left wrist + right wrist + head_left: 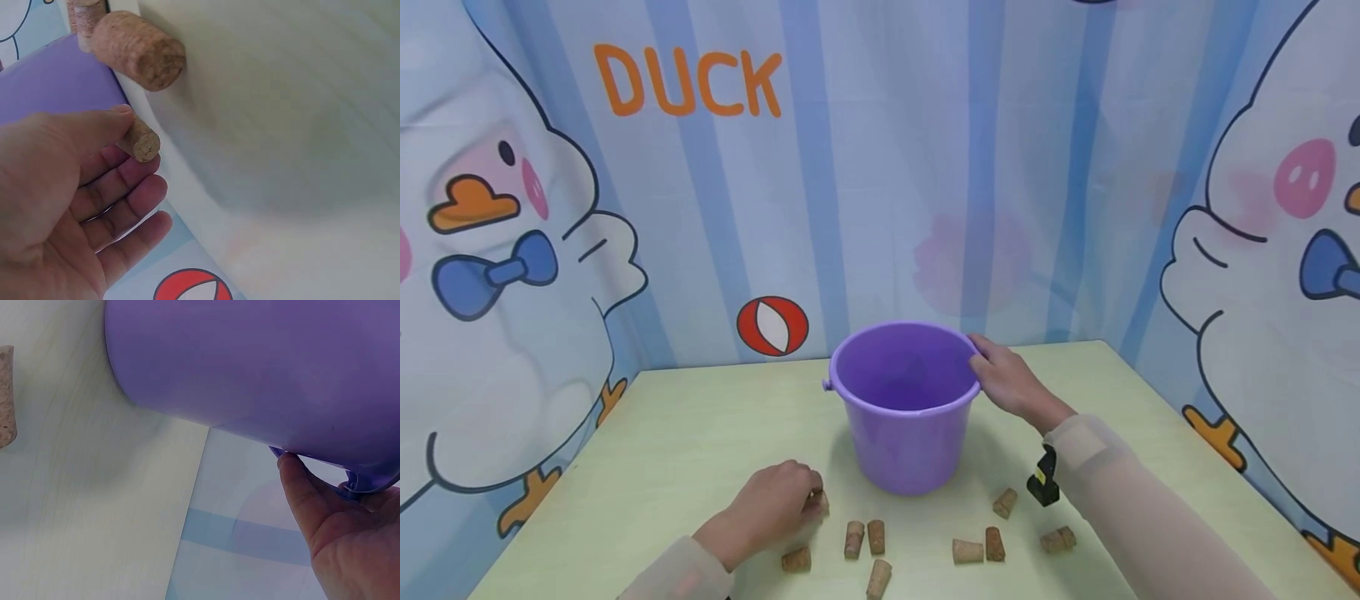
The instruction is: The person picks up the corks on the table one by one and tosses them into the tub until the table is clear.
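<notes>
Eight loose corks (pixel 853 540) litter table (pixel 722 425) | left grip (pixel 771 504) pinches cork (pixel 145 143) | right grip (pixel 1013 382) holds bucket (pixel 910 450)

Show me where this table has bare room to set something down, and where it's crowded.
Bare: the table's back-left stretch, between its left edge and the bucket, beyond the left grip; also the strip between right sleeve and right edge. Crowded: in front of the bucket, where corks lie.

Passable over the table (pixel 722 425) left of the purple bucket (pixel 910 450); obstructed in front by corks (pixel 853 540), rightward by the right hand (pixel 1011 382).
</notes>
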